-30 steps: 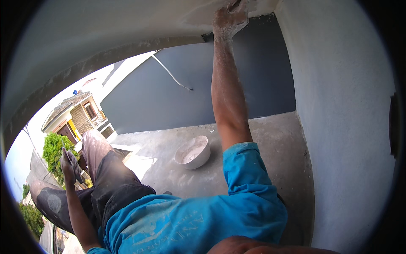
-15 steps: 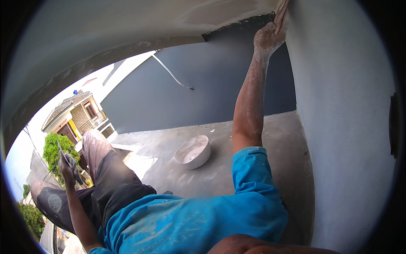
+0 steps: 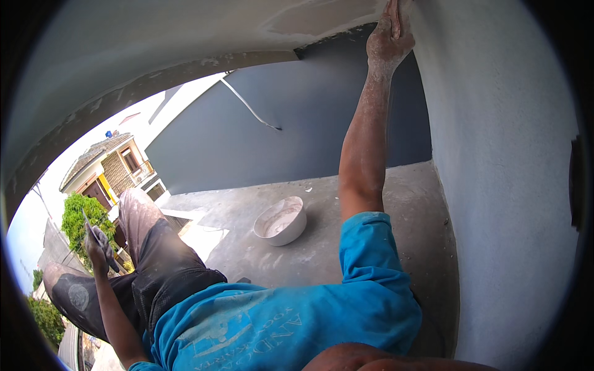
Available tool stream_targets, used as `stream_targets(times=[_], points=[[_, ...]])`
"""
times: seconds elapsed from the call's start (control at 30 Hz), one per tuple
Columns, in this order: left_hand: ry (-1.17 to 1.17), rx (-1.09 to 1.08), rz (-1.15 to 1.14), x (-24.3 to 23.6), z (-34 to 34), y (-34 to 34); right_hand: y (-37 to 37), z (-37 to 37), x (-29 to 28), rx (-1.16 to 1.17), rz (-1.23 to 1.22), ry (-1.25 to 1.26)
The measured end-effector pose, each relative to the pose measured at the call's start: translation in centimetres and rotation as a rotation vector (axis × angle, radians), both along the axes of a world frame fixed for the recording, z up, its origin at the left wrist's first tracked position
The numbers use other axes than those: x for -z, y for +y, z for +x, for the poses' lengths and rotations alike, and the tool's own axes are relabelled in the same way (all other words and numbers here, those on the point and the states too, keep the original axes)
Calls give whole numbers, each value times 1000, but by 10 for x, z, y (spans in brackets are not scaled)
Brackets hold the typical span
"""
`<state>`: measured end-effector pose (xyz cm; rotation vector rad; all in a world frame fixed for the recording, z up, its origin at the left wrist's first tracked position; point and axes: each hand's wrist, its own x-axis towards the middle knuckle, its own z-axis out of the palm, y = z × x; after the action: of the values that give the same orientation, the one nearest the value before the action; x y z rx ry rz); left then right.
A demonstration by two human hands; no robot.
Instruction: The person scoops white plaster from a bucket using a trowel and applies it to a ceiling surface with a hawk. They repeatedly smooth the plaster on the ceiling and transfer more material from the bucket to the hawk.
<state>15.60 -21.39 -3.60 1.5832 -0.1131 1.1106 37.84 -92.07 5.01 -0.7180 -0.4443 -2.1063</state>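
Note:
My right arm reaches up to where the ceiling (image 3: 247, 28) meets the pale wall (image 3: 501, 161). My right hand (image 3: 387, 48), coated in whitish plaster, is closed at that corner; what it grips is hidden at the picture's top edge. Low on the left, beside my knees, my left hand (image 3: 98, 252) is closed around a thin, flat-bladed trowel (image 3: 88, 224), its blade seen nearly edge-on. A white bowl (image 3: 279, 238) holding pinkish-white plaster paste (image 3: 281, 220) rests on the floor between my two arms.
A dark grey wall (image 3: 297, 136) stands beyond the bowl, with a pale cable (image 3: 247, 105) hanging on it. Dusty concrete floor (image 3: 322, 247) lies below. To the left, the open side shows a house (image 3: 117, 170) and a green tree (image 3: 86, 213).
My right hand has shifted slightly left and down along the corner. My left hand, still around the trowel, has barely moved, and the bowl stands in the same place.

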Motion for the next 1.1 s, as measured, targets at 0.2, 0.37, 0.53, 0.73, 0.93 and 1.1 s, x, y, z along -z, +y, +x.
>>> stream_targets(times=[0.2, 0.37, 0.53, 0.73, 0.93, 1.1], points=[[-18, -7, -11, 5, -1, 4, 70, -16, -22, -109, 38, -175], [-3, -20, 65, 1, -1, 7, 117, 31, -45, -309, 0, -341], [-8, -26, 46, 1, 0, 3, 186, 37, -39, -338, -197, -159], [-69, 3, -6, 0, -8, 5, 160, 50, 29, -87, -250, -109], [-89, -10, 4, 10, -11, 41, 45, -10, 17, -21, 26, -138], [-82, 47, -16, 6, -6, 17, 1, -34, 2, 210, 95, -95]])
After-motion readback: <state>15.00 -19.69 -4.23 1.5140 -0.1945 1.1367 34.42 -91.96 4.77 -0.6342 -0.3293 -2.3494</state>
